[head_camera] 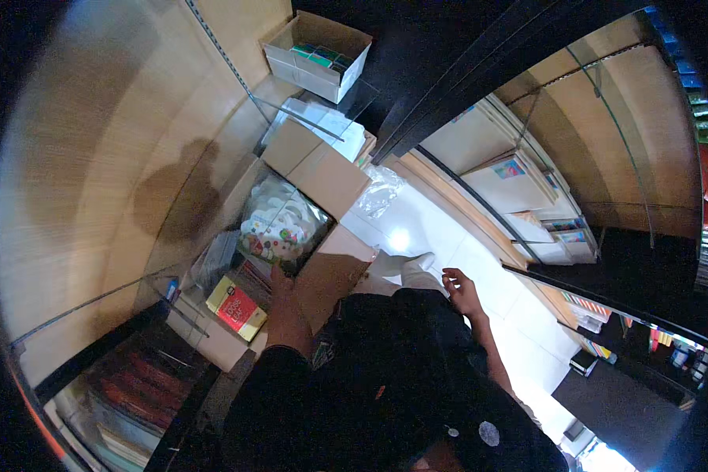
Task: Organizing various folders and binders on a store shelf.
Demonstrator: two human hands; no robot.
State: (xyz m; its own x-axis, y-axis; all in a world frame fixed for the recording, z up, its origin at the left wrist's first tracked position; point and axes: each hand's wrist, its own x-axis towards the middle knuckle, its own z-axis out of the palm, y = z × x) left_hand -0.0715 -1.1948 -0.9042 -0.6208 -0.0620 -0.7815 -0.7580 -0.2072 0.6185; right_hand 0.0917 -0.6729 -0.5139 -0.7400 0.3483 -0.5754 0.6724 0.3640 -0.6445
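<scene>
An open cardboard box (329, 183) stands below me against the wood-panelled wall, its flaps spread. Inside lies a clear plastic bag (283, 218) of white cut-outs with coloured pictures. My left hand (282, 295) reaches over the box's near edge; its fingertips are at the bag's lower end, and whether they grip anything is hidden. Beside that hand lies a yellow and red pack of loose leaf paper (237, 307), with a crumpled clear plastic wrapper (215, 259) just above it. My right hand (461, 290) hangs over the white floor with fingers loosely curled, holding nothing.
A smaller open carton (312, 74) with green items sits at the top, near stacked white papers (324, 127). Clear plastic film (380, 189) lies on the tiled floor. Glass shelves (82, 310) edge the wall at left. At right, a cabinet holds white boards (507, 177).
</scene>
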